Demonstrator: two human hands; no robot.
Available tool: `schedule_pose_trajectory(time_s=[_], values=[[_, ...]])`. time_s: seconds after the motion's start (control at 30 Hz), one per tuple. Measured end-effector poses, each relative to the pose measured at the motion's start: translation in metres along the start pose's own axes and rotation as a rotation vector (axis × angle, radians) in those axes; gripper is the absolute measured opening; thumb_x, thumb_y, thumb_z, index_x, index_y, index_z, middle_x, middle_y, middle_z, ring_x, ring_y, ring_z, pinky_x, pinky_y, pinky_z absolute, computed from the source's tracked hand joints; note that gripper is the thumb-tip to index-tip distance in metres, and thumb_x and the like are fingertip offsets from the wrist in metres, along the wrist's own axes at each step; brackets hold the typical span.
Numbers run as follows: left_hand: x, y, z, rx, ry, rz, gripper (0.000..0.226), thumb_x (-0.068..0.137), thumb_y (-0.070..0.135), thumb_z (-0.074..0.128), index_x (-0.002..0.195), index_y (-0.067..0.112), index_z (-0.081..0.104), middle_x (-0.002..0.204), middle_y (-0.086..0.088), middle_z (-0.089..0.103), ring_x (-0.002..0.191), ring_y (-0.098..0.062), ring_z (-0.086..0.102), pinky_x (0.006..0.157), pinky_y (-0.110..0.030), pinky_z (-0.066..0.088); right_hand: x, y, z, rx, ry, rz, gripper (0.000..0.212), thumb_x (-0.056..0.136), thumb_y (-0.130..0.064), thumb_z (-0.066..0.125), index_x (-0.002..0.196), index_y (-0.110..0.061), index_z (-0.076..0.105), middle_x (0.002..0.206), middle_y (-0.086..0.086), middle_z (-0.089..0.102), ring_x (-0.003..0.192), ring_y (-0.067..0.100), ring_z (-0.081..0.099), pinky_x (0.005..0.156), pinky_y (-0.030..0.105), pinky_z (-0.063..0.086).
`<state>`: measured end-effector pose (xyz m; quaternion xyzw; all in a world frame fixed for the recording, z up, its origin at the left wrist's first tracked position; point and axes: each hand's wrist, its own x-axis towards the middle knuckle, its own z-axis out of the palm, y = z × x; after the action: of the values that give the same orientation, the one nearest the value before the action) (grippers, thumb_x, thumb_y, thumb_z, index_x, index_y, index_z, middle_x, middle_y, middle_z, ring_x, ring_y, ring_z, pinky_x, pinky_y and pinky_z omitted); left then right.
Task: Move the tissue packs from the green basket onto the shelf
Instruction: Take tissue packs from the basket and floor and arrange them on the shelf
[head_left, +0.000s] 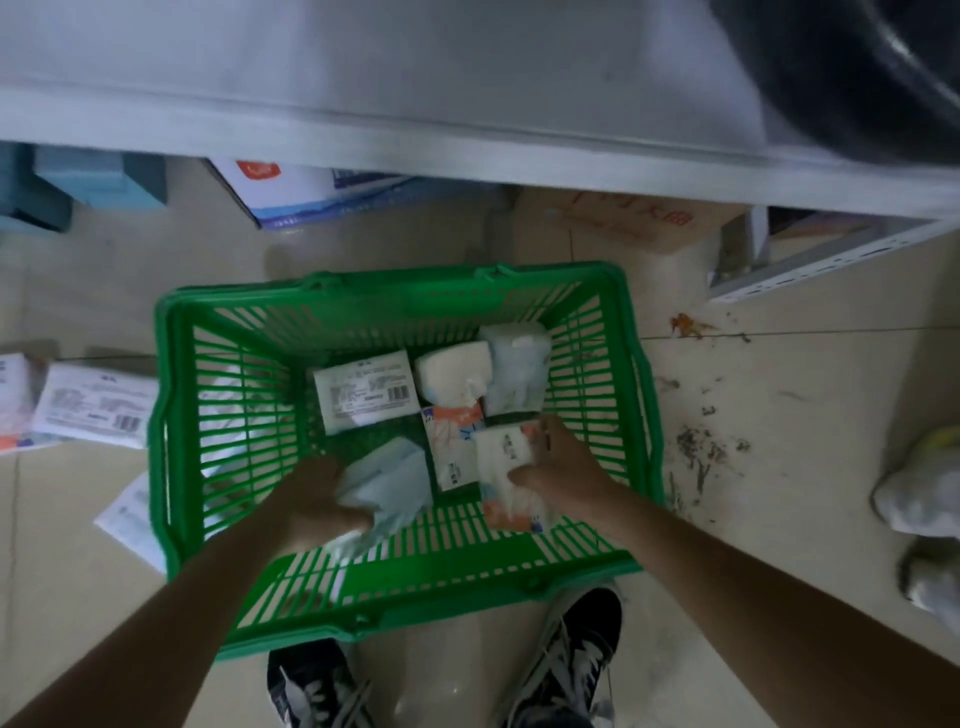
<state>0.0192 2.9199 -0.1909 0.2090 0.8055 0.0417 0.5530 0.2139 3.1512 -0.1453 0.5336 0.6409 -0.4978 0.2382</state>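
2 hands are down in the green basket (332, 306) at once. The left hand (317, 506) has its fingers curled round a pale blue tissue pack (389, 483) near the basket's front wall, and the right hand (563, 467) is gripping a white pack with orange print (506, 475) at the front right corner, thumb across its face. So both sets of fingers are closed on packs, not spread.

4 more packs are lying on the basket floor behind those: a flat white one with a barcode label (366, 389) towards the middle, a cream-coloured one (454, 371) just beside it, a bluish-white one (514, 369) against the right wall, and a white and orange one (449, 441) between the 2 hands.

Basket's sitting on the tiled floor (779, 415), right in front of the person's black lace-up shoes (576, 654). The grey shelf (363, 78) edge runs across above it. A few more white packs (96, 402) lie on the floor off to the left, and boxes (291, 192) sit under the shelf. Pretty blurry overall, can't read the labels.
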Motion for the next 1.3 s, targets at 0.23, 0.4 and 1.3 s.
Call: schedule_pose_trajectory(time_s=[0.23, 0.4, 1.3], values=[[-0.102, 0.025, -0.038, -0.632, 0.039, 0.026, 0.066, 0.052, 0.048, 0.082, 0.109, 0.019, 0.064, 0.109, -0.010, 0.075, 0.098, -0.033, 0.073, 0.089, -0.052, 0.059, -0.065, -0.038, -0.034, 0.471, -0.171, 0.037, 0.042, 0.085, 0.008, 0.073, 0.115, -0.020, 0.061, 0.107, 0.005, 0.080, 0.091, 0.024, 0.079, 0.076, 0.044, 0.064], [-0.187, 0.052, -0.081, -0.931, 0.092, 0.052, 0.062, 0.071, 0.024, 0.084, 0.127, 0.007, 0.065, 0.116, -0.018, 0.078, 0.105, -0.042, 0.074, 0.100, -0.061, 0.055, -0.139, -0.098, -0.079, 0.649, -0.283, 0.003, 0.053, 0.086, 0.012, 0.068, 0.134, -0.009, 0.057, 0.126, 0.026, 0.071, 0.115, 0.048, 0.069, 0.102, 0.063, 0.052], [-0.743, 0.200, -0.331, -1.345, 0.642, 0.527, 0.066, 0.077, 0.037, 0.084, 0.133, 0.010, 0.063, 0.124, -0.013, 0.078, 0.114, -0.034, 0.074, 0.097, -0.050, 0.060, -0.633, -0.432, -0.305, 0.668, -0.448, -0.782, 0.056, 0.075, -0.018, 0.067, 0.130, -0.006, 0.063, 0.111, 0.026, 0.077, 0.086, 0.039, 0.079, 0.064, 0.041, 0.064]])
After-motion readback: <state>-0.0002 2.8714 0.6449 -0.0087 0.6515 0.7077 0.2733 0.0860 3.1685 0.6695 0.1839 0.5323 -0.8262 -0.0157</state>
